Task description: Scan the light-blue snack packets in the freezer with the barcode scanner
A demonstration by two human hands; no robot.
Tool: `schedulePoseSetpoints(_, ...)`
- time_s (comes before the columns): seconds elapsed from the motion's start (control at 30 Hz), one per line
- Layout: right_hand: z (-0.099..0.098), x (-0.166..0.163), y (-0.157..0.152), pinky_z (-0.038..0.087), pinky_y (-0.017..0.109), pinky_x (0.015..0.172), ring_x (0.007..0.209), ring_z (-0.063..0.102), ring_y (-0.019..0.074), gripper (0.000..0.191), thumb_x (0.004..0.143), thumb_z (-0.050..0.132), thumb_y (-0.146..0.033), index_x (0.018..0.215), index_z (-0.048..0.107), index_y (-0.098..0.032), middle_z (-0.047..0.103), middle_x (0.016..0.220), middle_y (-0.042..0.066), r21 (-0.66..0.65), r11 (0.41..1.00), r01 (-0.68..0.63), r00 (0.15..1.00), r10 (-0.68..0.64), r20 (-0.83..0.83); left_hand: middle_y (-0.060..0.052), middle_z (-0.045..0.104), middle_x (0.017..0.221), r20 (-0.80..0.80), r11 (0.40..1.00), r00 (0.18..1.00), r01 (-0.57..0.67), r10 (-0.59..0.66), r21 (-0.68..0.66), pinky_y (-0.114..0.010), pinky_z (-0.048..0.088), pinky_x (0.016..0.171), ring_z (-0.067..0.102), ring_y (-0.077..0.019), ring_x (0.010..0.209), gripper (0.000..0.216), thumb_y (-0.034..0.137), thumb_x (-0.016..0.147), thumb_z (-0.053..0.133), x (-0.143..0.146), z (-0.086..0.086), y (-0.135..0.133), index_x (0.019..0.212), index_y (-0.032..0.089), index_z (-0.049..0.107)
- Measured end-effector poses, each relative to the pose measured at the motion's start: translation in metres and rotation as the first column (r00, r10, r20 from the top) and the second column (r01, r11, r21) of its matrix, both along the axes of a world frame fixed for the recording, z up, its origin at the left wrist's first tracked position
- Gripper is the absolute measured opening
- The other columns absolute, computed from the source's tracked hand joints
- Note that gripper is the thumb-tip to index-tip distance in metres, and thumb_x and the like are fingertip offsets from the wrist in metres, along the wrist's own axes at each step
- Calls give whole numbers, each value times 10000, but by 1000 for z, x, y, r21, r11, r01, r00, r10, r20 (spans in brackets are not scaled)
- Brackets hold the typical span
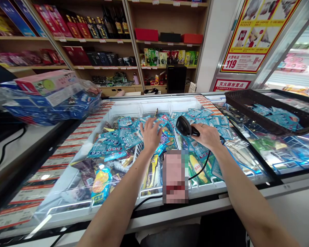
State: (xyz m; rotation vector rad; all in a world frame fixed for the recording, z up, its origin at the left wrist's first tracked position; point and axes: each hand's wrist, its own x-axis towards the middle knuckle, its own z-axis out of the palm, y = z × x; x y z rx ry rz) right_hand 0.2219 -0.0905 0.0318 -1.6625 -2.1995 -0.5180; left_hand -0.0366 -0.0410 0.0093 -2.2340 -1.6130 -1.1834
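We grip a black scanner point(184, 126) in our right hand point(207, 136), fingers curled round its handle, over blue packets point(131, 139) spread toward the far edge of the freezer point(195, 209); our left hand point(151, 135), fingers wide, is over them too, touching or not we cannot tell

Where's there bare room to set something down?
A bare strip shows on the left counter, between the black cable and the freezer's price labels. Beneath the left hand and the right hand with its barcode scanner, it's crowded with blue packets. Plastic-wrapped boxes cover the counter's far end.
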Motion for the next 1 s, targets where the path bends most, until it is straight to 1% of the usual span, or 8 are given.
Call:
schedulePoseSetpoints(0.07, -1, 1, 1, 327, 269, 615, 859, 599, 192, 375, 839, 531, -443, 1168, 555, -264, 664, 975, 32, 7, 1000, -2, 1000, 2, 2, -27, 586, 1201, -130, 997, 990, 55, -61, -47, -538, 3, 1127, 401, -253, 1263, 272, 198, 846, 463, 2, -4, 1, 1027, 301, 637)
schedulePoseSetpoints(0.2, -2, 2, 2, 322, 267, 600, 834, 604, 188, 368, 829, 543, -445, 1151, 566, -268, 669, 955, 24, 38, 999, 28, 999, -27, -17, -36, 654, 1041, -200, 992, 978, -71, 49, -101, -554, -80, 1118, 498, -244, 1151, 316, 137, 854, 397, -2, -9, 5, 899, 273, 679)
schedulePoseSetpoints(0.3, -1, 3, 2, 317, 268, 591, 813, 606, 187, 364, 817, 560, -433, 1143, 570, -272, 670, 924, 17, 63, 996, 68, 997, -65, -44, -58, 647, 1044, -199, 982, 969, -168, 147, -90, -567, -79, 1114, 513, -246, 1135, 348, 109, 850, 368, -11, -10, 9, 893, 257, 680)
schedulePoseSetpoints(0.43, 0, 4, 1, 316, 270, 587, 817, 611, 190, 381, 813, 562, -435, 1165, 559, -289, 671, 946, 14, 75, 989, 125, 989, -118, -93, -79, 603, 1166, -174, 971, 960, -231, 218, -57, -588, -46, 1111, 417, -259, 1267, 383, 80, 848, 338, -18, -10, 12, 969, 247, 662)
schedulePoseSetpoints(0.5, 2, 4, 1, 317, 271, 587, 821, 612, 194, 384, 811, 565, -438, 1165, 563, -289, 672, 957, 19, 71, 985, 158, 982, -149, -118, -80, 563, 1247, -174, 984, 970, -176, 167, -37, -576, -20, 1122, 341, -251, 1333, 381, 95, 856, 346, -17, -9, 12, 1063, 244, 628)
schedulePoseSetpoints(0.57, 3, 4, 2, 322, 271, 589, 830, 613, 201, 390, 804, 575, -438, 1160, 569, -278, 673, 964, 26, 66, 979, 191, 974, -181, -137, -75, 546, 1281, -200, 998, 979, -57, 50, -26, -546, 19, 1138, 317, -235, 1353, 367, 142, 874, 367, -13, -7, 12, 1155, 240, 580)
schedulePoseSetpoints(0.7, 5, 5, 2, 330, 268, 594, 853, 610, 211, 383, 815, 564, -444, 1157, 572, -272, 674, 972, 34, 67, 975, 212, 966, -199, -164, -72, 576, 1248, -231, 991, 963, 127, -135, -53, -487, 118, 1146, 411, -218, 1289, 348, 271, 905, 389, -5, -7, 13, 1218, 229, 536)
schedulePoseSetpoints(1.0, 2, 3, 4, 347, 270, 622, 859, 605, 215, 410, 846, 510, -466, 1183, 565, -238, 670, 1006, 73, 38, 984, 173, 977, -167, -136, -101, 600, 1209, -176, 974, 965, 165, -192, -157, -445, 297, 1058, 542, -235, 1126, 440, 432, 915, 364, 26, -14, 38, 1263, 196, 493)
